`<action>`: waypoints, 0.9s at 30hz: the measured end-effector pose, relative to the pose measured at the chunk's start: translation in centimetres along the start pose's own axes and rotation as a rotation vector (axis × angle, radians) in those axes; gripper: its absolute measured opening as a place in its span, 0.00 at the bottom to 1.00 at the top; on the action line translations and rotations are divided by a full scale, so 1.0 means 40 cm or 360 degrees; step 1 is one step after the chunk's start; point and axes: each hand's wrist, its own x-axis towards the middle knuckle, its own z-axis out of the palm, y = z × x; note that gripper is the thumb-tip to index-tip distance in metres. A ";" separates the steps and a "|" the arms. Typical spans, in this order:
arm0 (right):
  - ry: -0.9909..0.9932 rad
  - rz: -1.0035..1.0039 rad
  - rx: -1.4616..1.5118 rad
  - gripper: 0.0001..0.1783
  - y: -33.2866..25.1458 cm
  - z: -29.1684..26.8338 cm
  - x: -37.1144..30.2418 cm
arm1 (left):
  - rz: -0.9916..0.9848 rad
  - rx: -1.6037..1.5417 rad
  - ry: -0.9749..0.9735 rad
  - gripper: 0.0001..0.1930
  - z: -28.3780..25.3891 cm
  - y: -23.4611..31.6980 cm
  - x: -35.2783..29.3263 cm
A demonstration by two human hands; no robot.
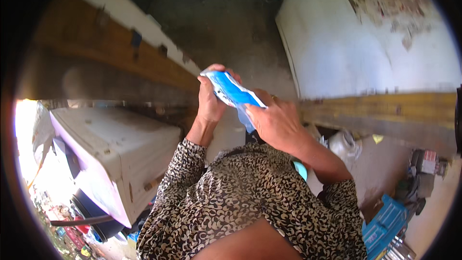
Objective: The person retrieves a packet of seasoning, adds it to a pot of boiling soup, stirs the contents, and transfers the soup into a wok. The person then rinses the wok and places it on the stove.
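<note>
A soft, shiny packet (233, 89), bright blue with white edges, is held out in front of the person's body at the picture's centre. Small dark and white printed marks run along its face, too blurred to read. It lies slantwise, with a translucent bluish flap (248, 121) hanging below its nearer end. The left hand (210, 105) is curled around the far end, thumb at the edge. The right hand (278, 121) is closed on the nearer end, thumb on top. A dark floor (231, 29) lies beyond.
</note>
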 end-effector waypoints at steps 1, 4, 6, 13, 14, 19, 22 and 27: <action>-0.0075 0.0026 -0.0056 0.08 0.054 -0.013 0.066 | -0.0025 0.0042 0.0084 0.32 -0.017 0.004 0.079; -0.0490 0.0188 -0.0039 0.07 0.219 -0.036 0.259 | -0.0035 0.0295 0.0214 0.32 -0.042 0.023 0.325; -0.0539 0.0204 -0.0048 0.07 0.306 -0.048 0.386 | -0.0086 0.0309 0.0261 0.32 -0.054 0.050 0.466; 0.0114 0.0050 0.0342 0.13 0.600 -0.030 0.835 | -0.0106 -0.0018 0.0415 0.23 -0.109 0.099 0.931; 0.0009 0.0067 0.0332 0.14 0.643 -0.005 0.885 | -0.0108 -0.0042 0.0480 0.20 -0.123 0.098 0.990; 0.0173 0.0085 0.0311 0.13 0.783 0.016 1.225 | -0.0074 -0.0042 0.0385 0.18 -0.194 0.161 1.339; 0.0072 0.0211 0.0206 0.14 0.830 -0.035 1.428 | -0.0030 -0.0061 0.0356 0.23 -0.200 0.256 1.518; -0.0094 0.0034 0.0067 0.17 0.889 -0.112 1.741 | 0.0042 0.0038 0.0301 0.30 -0.246 0.426 1.735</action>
